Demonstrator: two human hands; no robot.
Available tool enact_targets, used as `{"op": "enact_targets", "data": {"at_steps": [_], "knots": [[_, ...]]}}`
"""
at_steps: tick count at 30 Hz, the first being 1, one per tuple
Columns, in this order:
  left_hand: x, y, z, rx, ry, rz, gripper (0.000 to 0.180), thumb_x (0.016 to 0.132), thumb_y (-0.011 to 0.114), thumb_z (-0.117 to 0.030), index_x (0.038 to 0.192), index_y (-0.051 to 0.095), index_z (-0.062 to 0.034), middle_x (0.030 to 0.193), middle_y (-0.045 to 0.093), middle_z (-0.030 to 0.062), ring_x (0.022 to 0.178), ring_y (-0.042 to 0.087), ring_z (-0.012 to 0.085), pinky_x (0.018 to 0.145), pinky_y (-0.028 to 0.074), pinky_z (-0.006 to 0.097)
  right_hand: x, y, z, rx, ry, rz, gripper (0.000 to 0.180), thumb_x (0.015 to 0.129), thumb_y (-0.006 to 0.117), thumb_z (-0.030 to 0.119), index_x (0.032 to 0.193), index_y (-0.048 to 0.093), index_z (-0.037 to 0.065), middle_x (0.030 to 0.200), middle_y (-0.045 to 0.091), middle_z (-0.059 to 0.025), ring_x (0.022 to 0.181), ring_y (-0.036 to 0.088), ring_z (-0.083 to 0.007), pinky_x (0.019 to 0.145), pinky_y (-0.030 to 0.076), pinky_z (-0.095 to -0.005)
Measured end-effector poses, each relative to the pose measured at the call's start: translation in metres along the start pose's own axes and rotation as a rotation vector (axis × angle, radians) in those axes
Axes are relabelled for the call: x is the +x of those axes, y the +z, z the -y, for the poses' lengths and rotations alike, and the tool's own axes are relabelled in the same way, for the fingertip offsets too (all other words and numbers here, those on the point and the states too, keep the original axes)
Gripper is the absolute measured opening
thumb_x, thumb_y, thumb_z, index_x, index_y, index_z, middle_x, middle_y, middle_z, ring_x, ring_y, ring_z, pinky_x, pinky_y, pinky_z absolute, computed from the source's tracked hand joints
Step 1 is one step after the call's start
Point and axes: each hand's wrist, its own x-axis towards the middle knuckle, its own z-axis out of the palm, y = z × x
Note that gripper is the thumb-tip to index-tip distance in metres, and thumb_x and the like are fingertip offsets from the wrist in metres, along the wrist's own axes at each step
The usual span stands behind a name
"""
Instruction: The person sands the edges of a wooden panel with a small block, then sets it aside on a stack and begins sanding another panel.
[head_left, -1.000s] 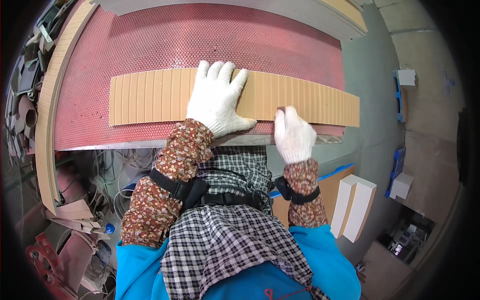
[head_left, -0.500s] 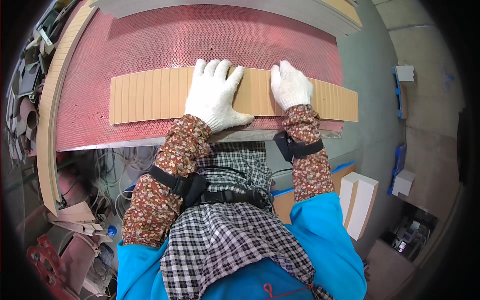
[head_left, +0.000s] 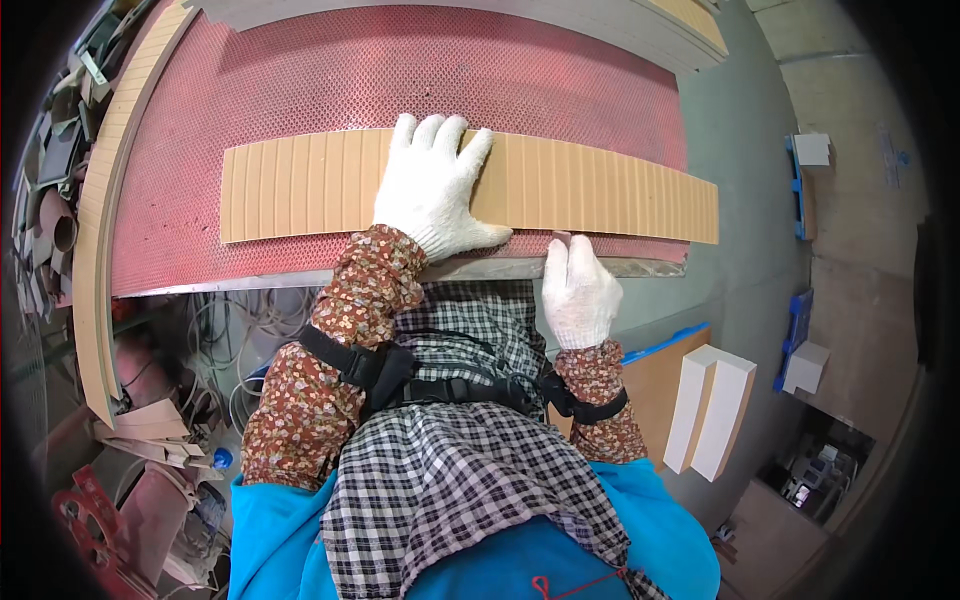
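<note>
A long tan board [head_left: 310, 190] with evenly spaced cross grooves lies on the red, finely textured tabletop [head_left: 400, 80]. My left hand [head_left: 430, 190], in a white knit glove, rests flat on the board left of its middle, fingers spread and thumb along the near edge. By the board's near edge, right of centre, is my right hand [head_left: 580, 290], also gloved. Its thumb and fingers pinch a small brownish piece [head_left: 562, 237], mostly hidden, perhaps a folded bit of sandpaper. That piece is at or just beside the board's edge; contact cannot be made out.
Pale boards [head_left: 480, 20] lie along the table's far side. Long tan strips [head_left: 100, 270] stand along the left edge, near a heap of scraps [head_left: 55, 200]. Coiled hoses [head_left: 235, 340] hang below. White blocks [head_left: 715, 410] stand at the lower right, on a brown panel.
My right hand has drawn back toward me from the board's top to its near edge, and the small brownish piece now shows at its fingertips. My left hand stays on the board.
</note>
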Motion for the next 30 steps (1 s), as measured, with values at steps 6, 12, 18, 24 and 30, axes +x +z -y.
{"op": "enact_targets", "data": {"at_steps": [6, 12, 18, 24, 30], "knots": [[0.000, 0.000, 0.000, 0.015, 0.004, -0.017, 0.102, 0.062, 0.084, -0.062, 0.142, 0.055, -0.0046, 0.136, 0.055, 0.0217, 0.134, 0.047, 0.0392, 0.118, 0.029, 0.059, 0.004, 0.009, 0.004, -0.023, -0.005, 0.042, 0.022, 0.102, 0.062, 0.030, 0.089, 0.060, 0.012, 0.071, 0.070, -0.0114, 0.062, 0.070, -0.0339, 0.055, 0.055, -0.0461], [0.000, 0.001, 0.001, 0.010, -0.005, -0.009, 0.102, 0.062, 0.084, -0.061, 0.142, 0.055, -0.0045, 0.136, 0.054, 0.0219, 0.134, 0.048, 0.0393, 0.119, 0.028, 0.059, 0.009, 0.005, 0.007, -0.091, -0.028, 0.096, 0.021, 0.102, 0.062, 0.029, 0.090, 0.060, 0.012, 0.073, 0.071, -0.0120, 0.062, 0.071, -0.0337, 0.055, 0.055, -0.0453], [-0.002, 0.007, 0.003, 0.026, 0.066, -0.222, 0.087, 0.061, 0.085, -0.054, 0.127, 0.061, -0.0022, 0.118, 0.058, 0.0174, 0.119, 0.053, 0.0344, 0.110, 0.034, 0.053, 0.057, 0.008, 0.013, -0.058, -0.012, 0.169, 0.025, 0.104, 0.056, 0.032, 0.102, 0.067, 0.010, 0.079, 0.075, -0.0145, 0.068, 0.073, -0.0363, 0.063, 0.058, -0.0492], [0.000, 0.008, 0.001, 0.018, 0.075, -0.226, 0.088, 0.060, 0.084, -0.054, 0.128, 0.061, -0.0024, 0.118, 0.058, 0.0172, 0.119, 0.053, 0.0343, 0.110, 0.034, 0.054, 0.134, 0.027, 0.009, -0.205, 0.065, 0.289, 0.038, 0.106, 0.047, 0.039, 0.109, 0.068, 0.008, 0.088, 0.077, -0.0178, 0.082, 0.076, -0.0394, 0.076, 0.060, -0.0541], [-0.002, 0.009, 0.004, 0.016, 0.068, -0.223, 0.087, 0.061, 0.084, -0.054, 0.128, 0.061, -0.0027, 0.118, 0.059, 0.0169, 0.119, 0.053, 0.0342, 0.110, 0.034, 0.053, 0.127, 0.031, 0.008, -0.181, -0.013, 0.211, 0.040, 0.108, 0.043, 0.039, 0.108, 0.067, 0.007, 0.083, 0.076, -0.0181, 0.077, 0.076, -0.0361, 0.073, 0.059, -0.0507]]}}
